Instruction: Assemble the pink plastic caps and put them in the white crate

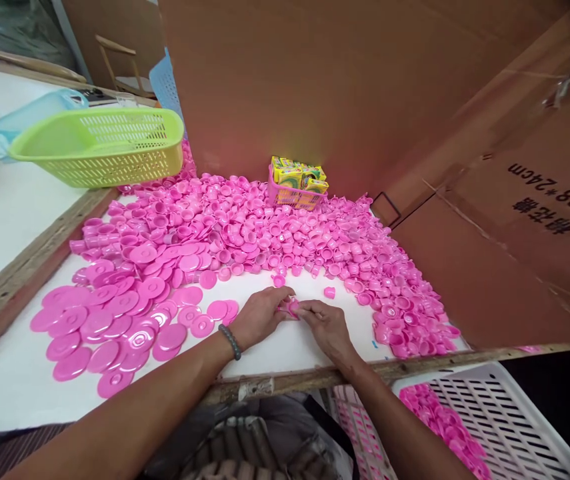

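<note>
Near the table's front edge, a small pink plastic toy cup (292, 307) is pinched between the fingertips of both hands. My left hand (261, 317), with a dark beaded bracelet at the wrist, grips it from the left. From the right, the thumb and fingers of my right hand (329, 329) close on the same cup, and together they hide much of it. Just beyond my fingers lies a loose pink cup (279, 281), and another cup (329, 293) rests to the right. Left of my left hand are spread flat pink toy saucers (202, 325).
A wide heap of pink cups (285, 233) curves around the white tabletop (295, 350). Behind it stands a pink basket (295, 198) of yellow boxes. A green basket (109, 167) sits back left. Cardboard walls (315, 80) enclose the back and right. Below right is a white crate (509, 413).
</note>
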Motion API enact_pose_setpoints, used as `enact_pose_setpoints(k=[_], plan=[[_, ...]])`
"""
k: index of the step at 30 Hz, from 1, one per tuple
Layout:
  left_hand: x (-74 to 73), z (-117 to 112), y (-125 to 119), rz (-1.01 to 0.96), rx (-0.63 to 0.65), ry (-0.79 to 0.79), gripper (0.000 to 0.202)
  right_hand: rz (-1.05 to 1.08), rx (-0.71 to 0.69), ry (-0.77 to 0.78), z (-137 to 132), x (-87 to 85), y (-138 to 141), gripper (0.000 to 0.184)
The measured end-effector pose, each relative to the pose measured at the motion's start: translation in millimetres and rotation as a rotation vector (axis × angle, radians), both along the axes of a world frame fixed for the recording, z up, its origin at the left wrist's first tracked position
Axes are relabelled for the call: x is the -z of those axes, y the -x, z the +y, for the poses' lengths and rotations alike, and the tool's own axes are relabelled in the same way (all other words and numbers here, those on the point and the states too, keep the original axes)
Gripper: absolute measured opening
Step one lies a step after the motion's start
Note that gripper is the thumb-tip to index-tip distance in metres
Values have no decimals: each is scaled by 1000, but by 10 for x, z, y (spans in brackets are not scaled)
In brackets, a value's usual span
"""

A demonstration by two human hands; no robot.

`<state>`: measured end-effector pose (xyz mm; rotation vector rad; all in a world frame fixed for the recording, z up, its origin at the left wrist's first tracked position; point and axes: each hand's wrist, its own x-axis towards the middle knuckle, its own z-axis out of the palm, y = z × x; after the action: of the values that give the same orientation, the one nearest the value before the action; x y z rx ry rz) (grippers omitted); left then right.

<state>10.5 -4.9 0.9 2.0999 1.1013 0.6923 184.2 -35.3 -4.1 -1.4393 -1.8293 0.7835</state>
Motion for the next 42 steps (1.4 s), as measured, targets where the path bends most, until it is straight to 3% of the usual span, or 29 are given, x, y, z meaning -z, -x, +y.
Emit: enact_pose_setpoints(k=[2, 4, 11, 14, 20, 25, 29, 36, 42], plan=[[-26, 3, -9, -72, 0, 81, 18, 163, 69, 170, 6, -17, 6, 25], [-32, 10, -25, -136, -19, 174, 15, 236, 94, 237, -5, -37, 11, 35], [26, 78, -86, -327, -164, 665, 13, -50, -101, -94, -58, -31, -2, 29], [16, 105, -91, -355, -199, 763, 15, -165, -123, -185, -26, -13, -7, 27], [4, 138, -78, -304, -191, 815, 25, -168, -138, -164, 49, -25, -9, 25], [28, 107, -74, -386, -191, 797, 25, -251, -38, -194, -15, -69, 68, 21], [4, 85, -58, -415, -107, 779, 28, -341, 39, -192, -82, -94, 79, 24], [11, 93, -57, -409, -51, 814, 26, -228, -252, -74, -22, -185, -36, 27], [34, 80, -51, -393, -61, 785, 31, -146, -309, 21, -31, -145, -72, 35]])
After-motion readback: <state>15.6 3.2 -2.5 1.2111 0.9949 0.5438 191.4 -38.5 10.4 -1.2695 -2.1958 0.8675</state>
